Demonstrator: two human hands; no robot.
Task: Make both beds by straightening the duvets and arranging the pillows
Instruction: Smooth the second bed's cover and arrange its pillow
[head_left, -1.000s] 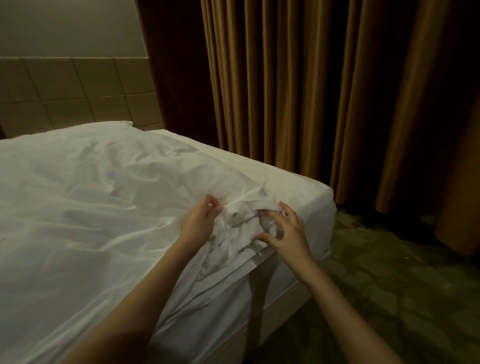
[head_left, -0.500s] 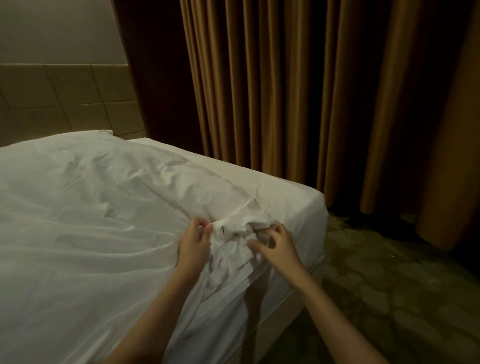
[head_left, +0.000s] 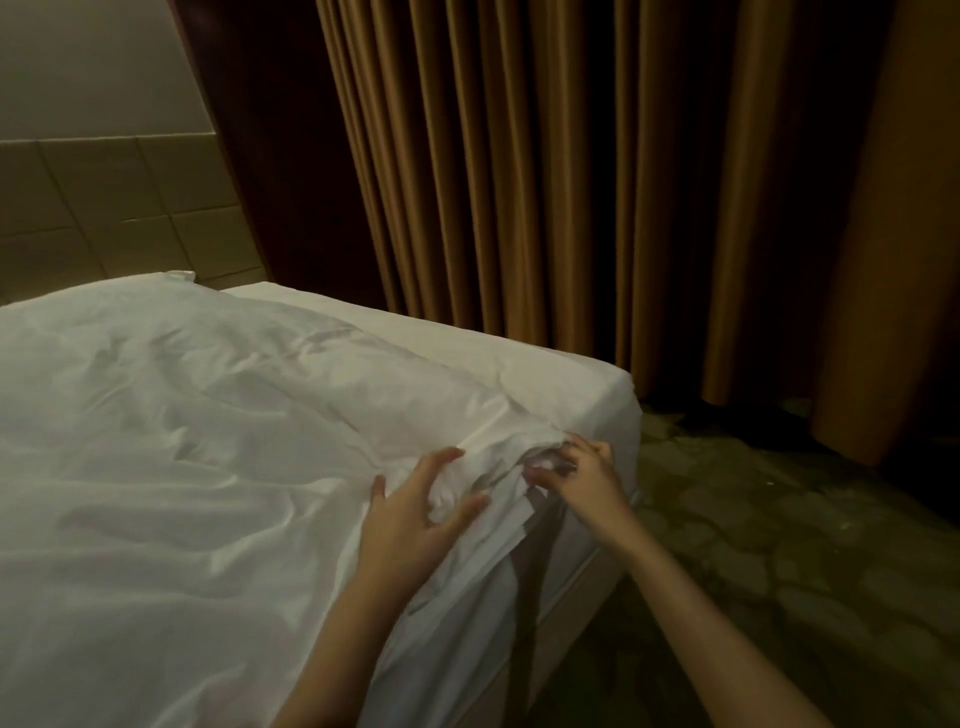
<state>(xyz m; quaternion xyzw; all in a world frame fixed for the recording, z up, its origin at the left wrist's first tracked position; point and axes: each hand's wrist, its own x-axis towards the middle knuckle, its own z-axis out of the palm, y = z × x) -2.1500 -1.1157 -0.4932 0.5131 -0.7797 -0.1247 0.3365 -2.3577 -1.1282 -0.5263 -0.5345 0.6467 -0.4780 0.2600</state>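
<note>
A white duvet (head_left: 197, 467) lies rumpled over a bed, its bunched corner (head_left: 498, 467) near the foot end on the right side. My left hand (head_left: 415, 514) rests over that bunched corner with fingers spread. My right hand (head_left: 587, 473) pinches the duvet's edge just right of it, at the mattress side. The white mattress (head_left: 582, 384) shows bare beyond the duvet's edge. A pillow corner (head_left: 176, 276) peeks out at the head end.
Tall brown curtains (head_left: 571, 182) hang close behind the bed's far side. A padded tan headboard wall (head_left: 104, 213) stands at the left. Patterned dark carpet (head_left: 779, 545) covers the floor to the right of the bed.
My left hand has let go its pinch on the corner and now lies spread over the fabric. My right hand has closed on the duvet's edge. The view has shifted.
</note>
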